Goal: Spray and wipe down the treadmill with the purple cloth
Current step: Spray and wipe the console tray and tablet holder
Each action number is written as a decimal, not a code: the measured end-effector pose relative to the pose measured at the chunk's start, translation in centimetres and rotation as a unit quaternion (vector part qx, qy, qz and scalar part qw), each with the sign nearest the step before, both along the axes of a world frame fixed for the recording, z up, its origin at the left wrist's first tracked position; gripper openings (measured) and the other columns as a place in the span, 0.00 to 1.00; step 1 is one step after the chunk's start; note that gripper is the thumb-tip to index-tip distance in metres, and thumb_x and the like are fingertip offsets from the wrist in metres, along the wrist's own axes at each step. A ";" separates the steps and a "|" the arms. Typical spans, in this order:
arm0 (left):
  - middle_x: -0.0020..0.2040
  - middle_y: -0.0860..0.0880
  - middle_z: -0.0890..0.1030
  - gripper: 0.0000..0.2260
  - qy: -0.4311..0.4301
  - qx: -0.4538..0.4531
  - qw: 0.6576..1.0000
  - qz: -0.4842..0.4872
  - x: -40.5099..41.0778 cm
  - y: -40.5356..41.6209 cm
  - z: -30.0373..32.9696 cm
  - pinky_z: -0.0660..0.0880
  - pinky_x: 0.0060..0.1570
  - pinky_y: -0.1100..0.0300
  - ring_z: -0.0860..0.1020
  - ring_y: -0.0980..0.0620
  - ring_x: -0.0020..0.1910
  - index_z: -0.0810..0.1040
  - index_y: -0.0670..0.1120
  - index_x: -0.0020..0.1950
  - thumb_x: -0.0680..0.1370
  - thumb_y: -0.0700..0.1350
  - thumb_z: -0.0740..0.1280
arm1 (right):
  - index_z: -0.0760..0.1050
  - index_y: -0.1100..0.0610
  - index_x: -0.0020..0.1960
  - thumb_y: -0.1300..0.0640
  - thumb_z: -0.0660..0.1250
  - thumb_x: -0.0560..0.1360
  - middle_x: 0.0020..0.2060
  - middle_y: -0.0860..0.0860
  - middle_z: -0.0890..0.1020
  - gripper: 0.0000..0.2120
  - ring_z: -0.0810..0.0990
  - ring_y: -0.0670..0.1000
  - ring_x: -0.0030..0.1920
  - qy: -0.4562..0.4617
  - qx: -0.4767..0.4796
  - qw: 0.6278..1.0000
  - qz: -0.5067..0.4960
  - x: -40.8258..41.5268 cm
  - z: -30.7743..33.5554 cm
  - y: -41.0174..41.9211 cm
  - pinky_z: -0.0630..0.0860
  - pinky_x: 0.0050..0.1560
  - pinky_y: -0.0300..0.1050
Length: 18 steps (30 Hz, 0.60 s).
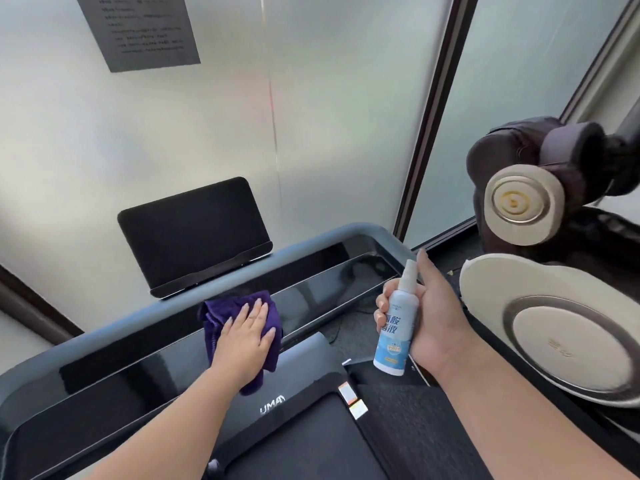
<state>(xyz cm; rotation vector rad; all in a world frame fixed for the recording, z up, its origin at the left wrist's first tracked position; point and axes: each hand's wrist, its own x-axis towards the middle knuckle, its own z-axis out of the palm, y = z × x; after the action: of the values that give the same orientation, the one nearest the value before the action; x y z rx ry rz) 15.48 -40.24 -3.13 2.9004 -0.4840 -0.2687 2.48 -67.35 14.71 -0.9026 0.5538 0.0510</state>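
- Left hand (pixel 247 336) lies flat, fingers straight and spread, pressing the crumpled purple microfibre cloth (pixel 221 318) onto the glossy black console panel (pixel 138 368) of the grey-framed treadmill (pixel 114 336), about midway along the panel's length.
- Right hand (pixel 427 318) is wrapped round a small white-and-blue plastic spray bottle (pixel 396 325), held upright off the panel's right end, forefinger raised beside the nozzle.
- A dark tablet-like screen (pixel 194 233) stands on the console's far edge, just behind the cloth.
- Judged from this, the wiping step is in hand. Keep the palm flat so the cloth stays spread, and draw it in long overlapping passes from one end of the panel to the other.
- Refold to a fresh face if streaks show on the gloss.
- Aim any further mist at the cloth or panel, away from the screen.
- The belt deck (pixel 304 441) near the front edge looks not yet wiped.
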 end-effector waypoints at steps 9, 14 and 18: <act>0.85 0.55 0.45 0.28 -0.025 0.012 0.998 -0.052 3.8 -11.7 -0.4 0.46 0.81 0.49 0.45 0.52 0.84 0.47 0.51 0.85 0.86 0.58 0.46 | 0.71 0.59 0.31 0.29 0.61 0.77 0.30 0.58 0.74 0.34 0.74 0.55 0.30 0.039 -0.011 0.997 -0.058 -2.0 -2.0 -6.4 0.73 0.38 0.46; 0.85 0.54 0.43 0.29 -0.026 0.022 0.995 -0.092 6.3 -19.0 -0.5 0.46 0.81 0.48 0.45 0.51 0.84 0.46 0.49 0.85 0.86 0.58 0.45 | 0.71 0.60 0.33 0.29 0.62 0.76 0.31 0.59 0.73 0.34 0.73 0.56 0.30 0.049 -0.003 0.995 -0.092 -3.1 -3.1 -8.8 0.73 0.40 0.47; 0.85 0.54 0.43 0.29 -0.022 0.014 0.994 -0.105 7.5 -23.8 -0.7 0.45 0.81 0.47 0.44 0.51 0.84 0.45 0.50 0.85 0.86 0.59 0.44 | 0.73 0.59 0.35 0.29 0.62 0.77 0.32 0.59 0.73 0.33 0.73 0.56 0.31 0.056 -0.010 0.993 -0.107 -4.0 -3.5 -10.4 0.74 0.35 0.44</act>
<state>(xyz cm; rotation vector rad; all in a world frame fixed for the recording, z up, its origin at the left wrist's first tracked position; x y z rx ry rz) 22.99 -64.07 -3.87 2.8889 -0.8014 -0.2424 -1.56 -77.78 11.20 -0.8583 0.7536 -0.0980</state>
